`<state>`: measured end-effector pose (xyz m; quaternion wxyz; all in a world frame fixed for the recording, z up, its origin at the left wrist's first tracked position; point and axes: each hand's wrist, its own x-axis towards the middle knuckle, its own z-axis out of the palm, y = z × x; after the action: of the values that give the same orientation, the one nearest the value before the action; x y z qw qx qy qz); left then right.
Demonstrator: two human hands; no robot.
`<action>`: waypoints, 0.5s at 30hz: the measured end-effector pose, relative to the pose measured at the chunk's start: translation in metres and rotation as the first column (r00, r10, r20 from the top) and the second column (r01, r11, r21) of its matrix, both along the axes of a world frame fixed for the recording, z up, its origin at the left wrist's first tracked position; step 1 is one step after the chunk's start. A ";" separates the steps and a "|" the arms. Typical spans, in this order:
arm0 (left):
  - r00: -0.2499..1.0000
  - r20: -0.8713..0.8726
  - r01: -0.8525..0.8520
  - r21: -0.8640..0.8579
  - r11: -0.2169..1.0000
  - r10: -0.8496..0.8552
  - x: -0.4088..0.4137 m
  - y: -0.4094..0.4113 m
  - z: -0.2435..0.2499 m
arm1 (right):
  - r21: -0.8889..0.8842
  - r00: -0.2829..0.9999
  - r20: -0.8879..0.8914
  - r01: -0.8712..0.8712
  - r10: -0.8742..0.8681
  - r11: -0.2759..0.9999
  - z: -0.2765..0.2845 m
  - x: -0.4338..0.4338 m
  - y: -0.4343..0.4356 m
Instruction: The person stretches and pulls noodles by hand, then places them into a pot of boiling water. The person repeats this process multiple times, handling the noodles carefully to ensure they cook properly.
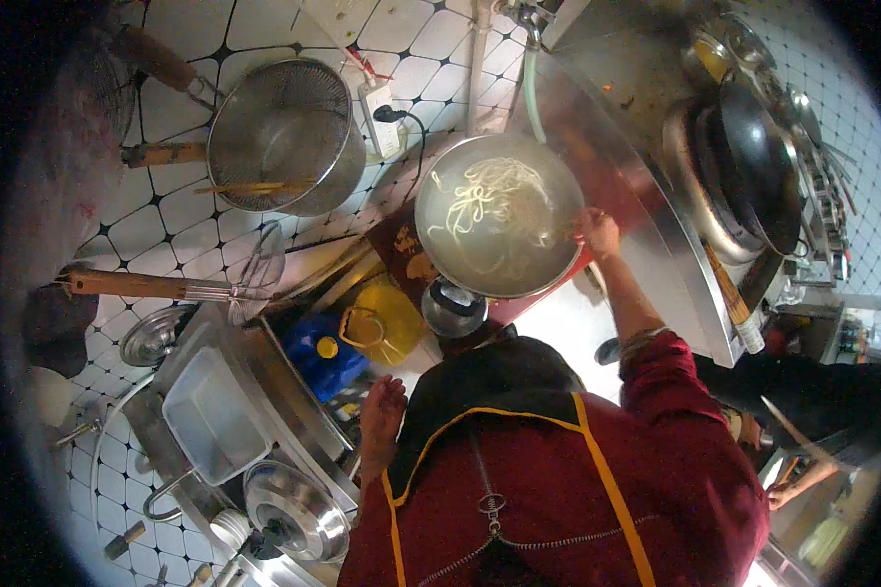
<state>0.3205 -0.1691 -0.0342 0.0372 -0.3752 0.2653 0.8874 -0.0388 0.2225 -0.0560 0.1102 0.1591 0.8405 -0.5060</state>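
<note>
Pale noodles (477, 191) float in cloudy water in a large round metal pot (448, 260) before me. Closed at the pot's right rim is my right hand (599, 233). It seems to grip a strainer whose brownish mesh (534, 211) shows dimly among the noodles; its handle is mostly hidden. My left hand (383, 402) hangs low by my apron with loosely curled fingers and nothing in it. Nearest to it are a blue jug (323, 367) with a yellow cap and a yellow plastic jug (382, 323).
A green hose (532, 95) hangs over the pot's far rim. Right stands a steel range with a black wok (760, 169). Strainer baskets (286, 139) hang on the tiled wall. Left are a plastic tub (213, 418) and steel lid (297, 510). Another person's hand (782, 495) appears lower right.
</note>
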 end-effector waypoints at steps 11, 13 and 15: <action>0.985 0.155 -0.076 -0.044 0.996 0.082 0.012 -0.028 0.011 | -0.424 0.976 -0.216 -0.092 -0.002 0.901 0.027 -0.006 -0.179; 0.991 0.098 -0.089 -0.009 0.996 0.089 0.017 -0.037 -0.002 | -0.383 0.967 -0.235 -0.183 0.096 0.906 0.049 -0.017 -0.189; 0.998 0.026 -0.065 0.047 0.997 0.064 0.021 -0.043 -0.012 | -0.204 0.930 -0.322 -0.251 0.178 0.946 0.078 -0.009 -0.189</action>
<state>0.3415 -0.2120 -0.0462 0.0209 -0.3934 0.2311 0.8896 -0.0476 0.0335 0.0221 0.0553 -0.0274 0.7919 -0.6075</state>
